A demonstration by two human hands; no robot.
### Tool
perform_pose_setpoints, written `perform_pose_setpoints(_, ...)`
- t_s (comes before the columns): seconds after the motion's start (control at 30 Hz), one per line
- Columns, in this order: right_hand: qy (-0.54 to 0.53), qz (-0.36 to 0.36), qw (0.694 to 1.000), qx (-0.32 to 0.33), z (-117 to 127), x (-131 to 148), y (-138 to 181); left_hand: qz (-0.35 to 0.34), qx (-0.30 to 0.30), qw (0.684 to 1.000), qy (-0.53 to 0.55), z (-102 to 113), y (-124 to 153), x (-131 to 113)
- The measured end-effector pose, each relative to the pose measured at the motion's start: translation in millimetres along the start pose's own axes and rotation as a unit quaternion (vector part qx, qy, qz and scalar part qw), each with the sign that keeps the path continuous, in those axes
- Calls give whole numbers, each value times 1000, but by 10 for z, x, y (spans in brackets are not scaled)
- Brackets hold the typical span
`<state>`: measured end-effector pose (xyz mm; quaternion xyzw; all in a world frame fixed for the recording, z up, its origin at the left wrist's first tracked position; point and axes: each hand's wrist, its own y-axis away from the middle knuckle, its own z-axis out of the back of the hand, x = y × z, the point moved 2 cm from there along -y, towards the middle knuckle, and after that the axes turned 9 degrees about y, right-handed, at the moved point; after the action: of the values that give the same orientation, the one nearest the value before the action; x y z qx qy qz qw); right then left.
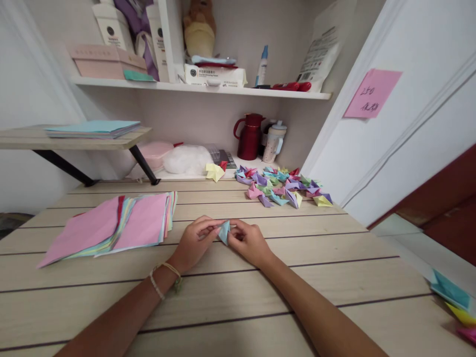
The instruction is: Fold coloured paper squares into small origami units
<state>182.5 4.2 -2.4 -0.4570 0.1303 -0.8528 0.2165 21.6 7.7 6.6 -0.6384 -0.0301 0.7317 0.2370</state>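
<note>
A small light-blue folded paper [224, 232] is held between my two hands, just above the middle of the wooden table [238, 307]. My left hand [195, 241] pinches its left side between thumb and fingers; a bracelet circles that wrist. From the other side, my right hand [251, 243] grips the right edge with thumb and forefinger. Part of the paper is hidden behind the fingertips. Left of my hands lie stacks of coloured paper sheets [143, 220], pink on top. Many small folded paper pieces [277, 186] in mixed colours sit together at the back right.
A yellow and red folded paper [215, 171] lies near the back edge. A raised wooden stand [22, 136] bears blue paper at the left. Behind the table are a red jug [251, 136], a pale cup [274, 144] and a loaded shelf [201, 89]. More folded papers [450, 289] appear far right.
</note>
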Motion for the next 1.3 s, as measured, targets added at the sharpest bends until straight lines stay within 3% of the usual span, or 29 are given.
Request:
perform_pose_setpoints(0.17,30,46,998,-33,42,53,18,29,-54,997,42,5,14,22)
perform_pose_setpoints(0.37,13,106,992,-68,81,39,9,85,22,995,41,-19,12,-5)
perform_pose_setpoints(0.57,-6,118,992,-39,68,101,5,106,13,988,114,-14,1,83)
perform_pose_setpoints(0.67,0,98,994,-45,62,119,-2,80,1,994,77,0,-5,81)
perform_pose_setpoints(0.87,36,77,993,-85,62,78,-20,-54,-17,990,-127,25,-9,-65)
perform_pose_setpoints(1.13,68,62,993,-75,65,100,-18,-42,-40,986,-156,37,-2,-102)
perform_pose_setpoints(1.3,74,58,995,-29,27,118,-14,-13,-49,994,-97,38,-6,-93)
